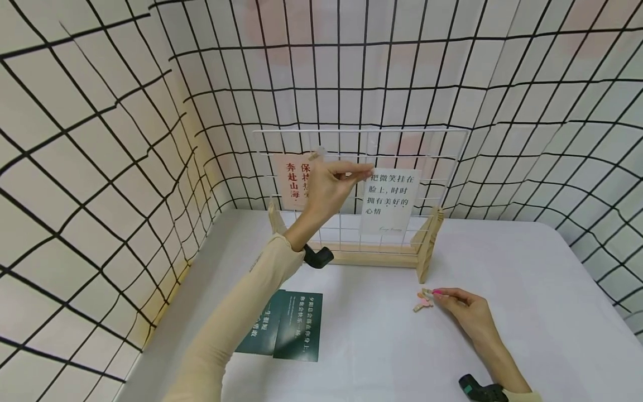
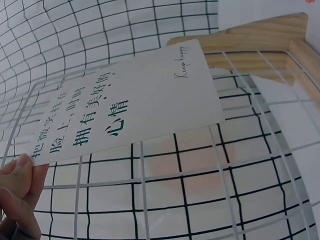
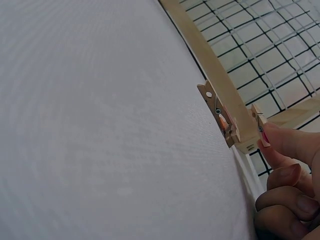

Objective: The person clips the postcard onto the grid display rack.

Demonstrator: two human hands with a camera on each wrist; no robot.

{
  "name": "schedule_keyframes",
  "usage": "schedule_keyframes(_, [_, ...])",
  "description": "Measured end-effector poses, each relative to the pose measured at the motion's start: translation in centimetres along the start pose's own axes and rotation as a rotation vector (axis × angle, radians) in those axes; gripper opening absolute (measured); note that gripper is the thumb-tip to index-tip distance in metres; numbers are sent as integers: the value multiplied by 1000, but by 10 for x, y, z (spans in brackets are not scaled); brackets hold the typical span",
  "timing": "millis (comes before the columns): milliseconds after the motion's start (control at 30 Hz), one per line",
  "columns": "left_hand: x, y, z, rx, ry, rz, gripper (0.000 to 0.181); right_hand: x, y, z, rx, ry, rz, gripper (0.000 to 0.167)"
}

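A white card point(image 1: 389, 220) with dark printed lettering is held by its upper left corner between the thumb and fingers of my left hand point(image 1: 331, 187). The card stands against the white wire rack point(image 1: 361, 131), which rests in a wooden stand point(image 1: 377, 259). Low at the right, my right hand point(image 1: 469, 315) pinches a small wooden clothespin point(image 3: 259, 125). Several more clothespins point(image 1: 423, 302) lie on the table beside those fingertips. A pink card point(image 1: 288, 192) with red lettering hangs on the rack's left part, partly hidden by my left hand, with a clothespin point(image 1: 315, 156) near its top.
Two dark green cards point(image 1: 297, 340) lie overlapping on the white table point(image 1: 372, 335), partly behind my left forearm. Black wire mesh point(image 1: 351, 67) surrounds the table at the back and sides. A wooden leg point(image 1: 427, 245) supports the rack's right end.
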State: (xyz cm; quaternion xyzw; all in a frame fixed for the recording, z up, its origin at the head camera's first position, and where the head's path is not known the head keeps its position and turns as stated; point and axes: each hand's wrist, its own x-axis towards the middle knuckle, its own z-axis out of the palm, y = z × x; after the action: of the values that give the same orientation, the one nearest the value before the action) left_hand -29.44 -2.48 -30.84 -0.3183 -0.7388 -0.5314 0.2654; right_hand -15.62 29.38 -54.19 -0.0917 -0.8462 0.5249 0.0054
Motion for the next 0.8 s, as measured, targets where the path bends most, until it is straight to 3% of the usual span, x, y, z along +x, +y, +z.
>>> schedule_keyframes(200, [8,6,4,63,20,-6,10,-1,-1,0,-7,7,-42,39])
schedule_keyframes(333, [14,12,7,107,15,-22,11,-1,-2,0,-22,12,-27,40])
schedule_keyframes(567, [19,19,13,96,-8,-27,11,-1,-4,3,-20,47,-1,36])
schedule_keyframes(800, [20,21,18,107,-1,-48,12,-1,-3,3,-14,29,-6,38])
